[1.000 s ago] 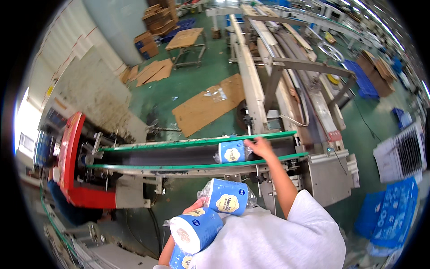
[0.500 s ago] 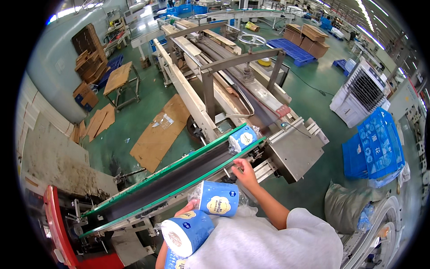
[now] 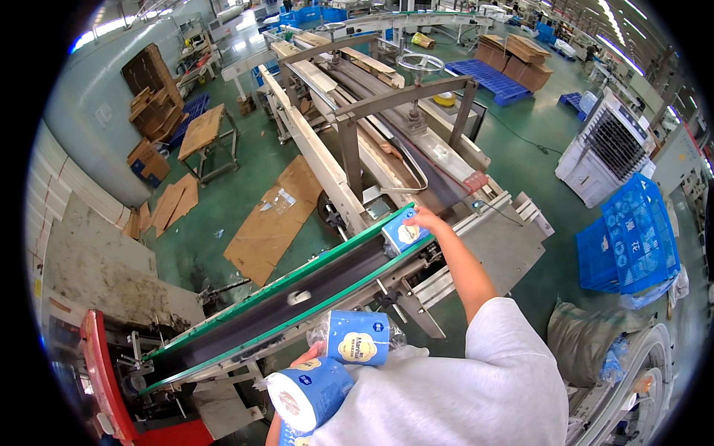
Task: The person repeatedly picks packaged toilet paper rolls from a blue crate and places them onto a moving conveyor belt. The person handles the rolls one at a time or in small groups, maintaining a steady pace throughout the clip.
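Note:
My right hand [image 3: 425, 220] reaches out to the far end of the black conveyor belt [image 3: 297, 297] and rests on a blue-and-white wrapped paper roll [image 3: 402, 233] lying there between the green rails. My left hand [image 3: 303, 360] is mostly hidden. It hugs a bundle of the same wrapped rolls [image 3: 336, 364] against my grey shirt, with one roll on top and another below it.
A cream machine frame with a grey gantry [image 3: 387, 126] runs away beyond the belt. Flat cardboard sheets [image 3: 275, 219] lie on the green floor. A red machine end [image 3: 100, 379] sits lower left. Blue crates [image 3: 628, 238] and a white fan unit [image 3: 606, 152] stand right.
The view has swung, so the belt now slants up to the right. My right hand has stayed on the roll at the belt's end, and my left arm keeps the bundle.

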Available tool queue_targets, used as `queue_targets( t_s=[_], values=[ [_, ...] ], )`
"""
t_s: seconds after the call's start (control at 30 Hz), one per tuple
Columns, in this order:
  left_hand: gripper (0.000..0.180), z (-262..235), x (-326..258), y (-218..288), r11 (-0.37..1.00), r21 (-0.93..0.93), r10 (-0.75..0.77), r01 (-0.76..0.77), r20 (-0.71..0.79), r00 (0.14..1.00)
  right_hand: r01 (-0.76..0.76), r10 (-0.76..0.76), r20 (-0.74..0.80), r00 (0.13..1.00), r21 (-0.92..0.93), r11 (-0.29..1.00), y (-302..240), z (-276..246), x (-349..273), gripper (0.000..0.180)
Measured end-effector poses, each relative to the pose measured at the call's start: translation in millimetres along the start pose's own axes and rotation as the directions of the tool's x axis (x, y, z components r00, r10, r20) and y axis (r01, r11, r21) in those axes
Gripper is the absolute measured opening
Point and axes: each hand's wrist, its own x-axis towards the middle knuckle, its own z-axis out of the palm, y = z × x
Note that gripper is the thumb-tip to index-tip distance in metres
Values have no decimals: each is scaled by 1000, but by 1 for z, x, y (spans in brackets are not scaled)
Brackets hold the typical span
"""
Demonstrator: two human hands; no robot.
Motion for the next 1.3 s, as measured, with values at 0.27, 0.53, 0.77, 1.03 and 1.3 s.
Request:
queue_targets(
  t_s=[0.27,0.53,0.77,1.03,1.3],
  values=[
    [52,-5,1,0,1000,-14,-10,10,-11,1000,285,-565,-446,694,-551,785,-131,-58,-210,66],
    [52,14,24,-4,994,75,-88,83,67,994,-365,-201,-553,809,-740,565,-15,-109,-245,67],
    [52,14,16,-13,989,110,-103,99,35,994,449,-447,-49,893,156,880,-109,-19,-277,49],
    [52,6,4,-19,989,118,-89,87,11,996,-128,-467,875,125,481,867,-168,99,-226,46],
    [52,-13,-16,-28,987,75,-134,141,-100,986,-202,-530,846,-56,510,836,-182,142,-241,52]
  ],
)
